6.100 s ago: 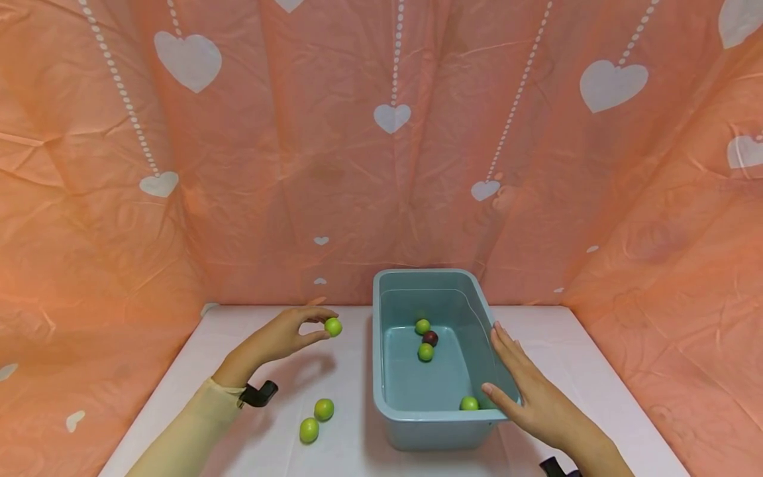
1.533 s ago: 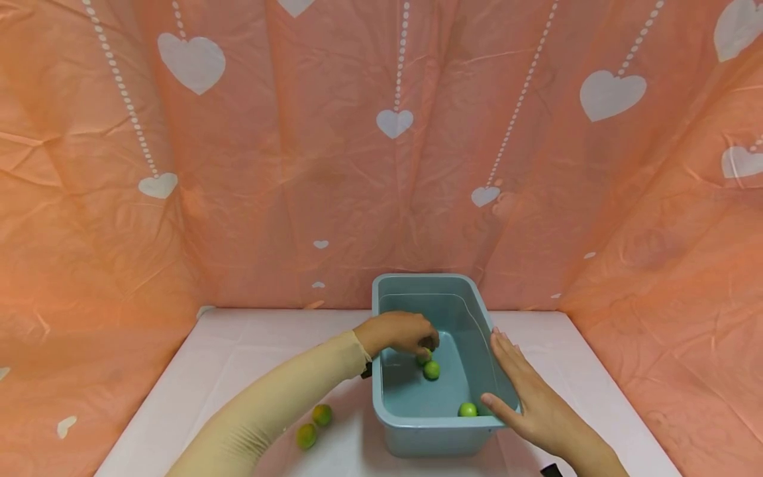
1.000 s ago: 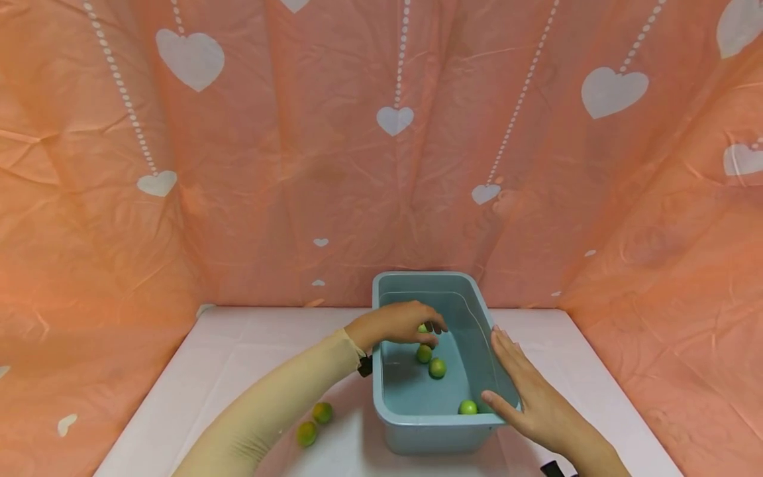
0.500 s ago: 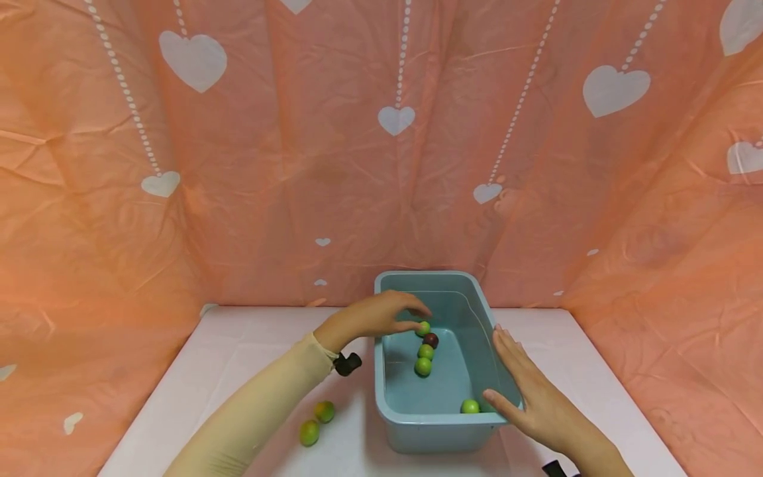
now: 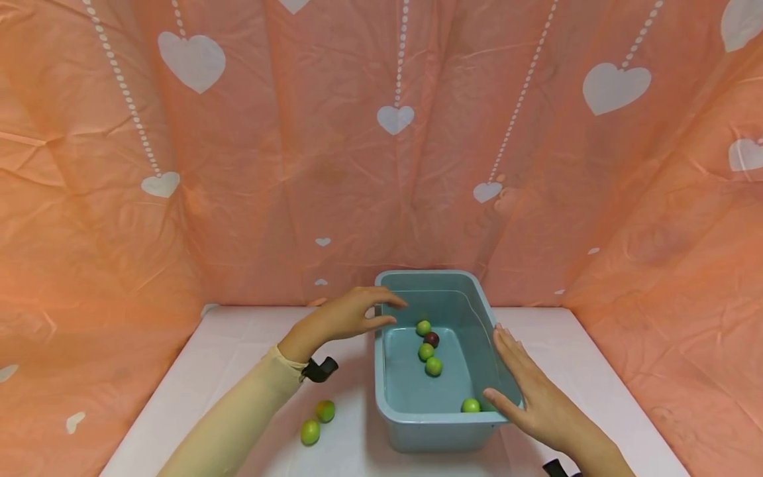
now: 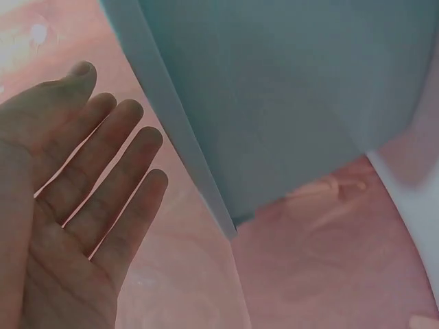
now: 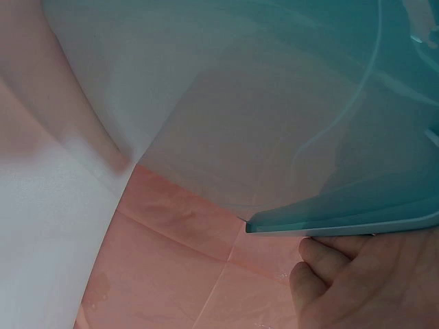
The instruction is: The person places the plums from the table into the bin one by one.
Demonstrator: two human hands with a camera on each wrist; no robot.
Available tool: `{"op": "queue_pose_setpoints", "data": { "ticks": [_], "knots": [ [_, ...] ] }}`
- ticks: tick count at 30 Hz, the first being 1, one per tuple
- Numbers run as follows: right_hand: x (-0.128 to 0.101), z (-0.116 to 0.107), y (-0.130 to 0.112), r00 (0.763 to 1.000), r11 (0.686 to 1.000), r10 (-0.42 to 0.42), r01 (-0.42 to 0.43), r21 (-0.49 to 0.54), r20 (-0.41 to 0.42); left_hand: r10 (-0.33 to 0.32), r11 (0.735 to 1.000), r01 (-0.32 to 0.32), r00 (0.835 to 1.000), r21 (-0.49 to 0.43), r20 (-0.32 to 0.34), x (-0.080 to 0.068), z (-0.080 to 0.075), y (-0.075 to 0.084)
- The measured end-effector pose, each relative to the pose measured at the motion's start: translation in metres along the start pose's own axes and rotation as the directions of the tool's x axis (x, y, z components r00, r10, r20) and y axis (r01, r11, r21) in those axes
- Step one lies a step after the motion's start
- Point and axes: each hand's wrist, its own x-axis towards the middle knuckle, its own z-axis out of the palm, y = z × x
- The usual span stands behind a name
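My left hand [image 5: 346, 315] hovers over the left rim of a blue-grey plastic bin [image 5: 381, 391], thumb and fingers spread with nothing between them. In the left wrist view the same hand [image 6: 82, 185] lies beside the bin's outer wall, fingers apart. Inside the bin, a dark red round fruit [image 5: 431, 340] sits between small green round fruits [image 5: 426, 352]. Another green fruit [image 5: 434, 366] lies just in front of them, and one more [image 5: 471, 405] in the near right corner. My right hand [image 5: 536, 401] rests at the bin's right rim, fingers straight along the outside.
Two green fruits, one [image 5: 324, 411] tinged orange and another [image 5: 310, 432] nearer, lie on the white tabletop [image 5: 250, 331] left of the bin. An orange sheet [image 5: 298, 165] with white hearts hangs behind and at both sides.
The green fruit my left hand held at first now lies in the bin. That hand reached in, let go and drew back left. The right hand stays at the rim.
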Motion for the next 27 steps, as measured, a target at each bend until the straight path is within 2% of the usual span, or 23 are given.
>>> {"op": "queue_pose_setpoints", "data": {
  "ticks": [9, 13, 18, 23, 27],
  "knots": [
    [-0.001, 0.000, -0.001, 1.000, 1.000, 0.016, -0.017, 0.014, 0.011, -0.089, 0.996, 0.088, 0.994, -0.013, -0.062, -0.036, -0.008, -0.006],
    [-0.001, 0.001, 0.000, 1.000, 1.000, 0.004, -0.004, 0.009, 0.001, -0.082, 0.997, 0.083, 0.992, 0.004, -0.100, -0.050, -0.010, -0.011],
    [-0.001, 0.000, 0.000, 1.000, 1.000, 0.008, -0.008, 0.003, 0.003, -0.109, 0.994, 0.110, 0.987, 0.000, -0.122, -0.068, -0.009, -0.018],
    [-0.001, 0.000, 0.000, 1.000, 1.000, 0.018, -0.018, 0.012, 0.004, -0.135, 0.990, 0.139, 0.983, 0.029, -0.122, -0.083, -0.004, -0.026],
    [-0.001, 0.000, -0.001, 1.000, 1.000, 0.019, -0.019, 0.020, 0.007, -0.108, 0.993, 0.113, 0.988, 0.035, -0.110, -0.091, 0.003, -0.034]
  ]
}}
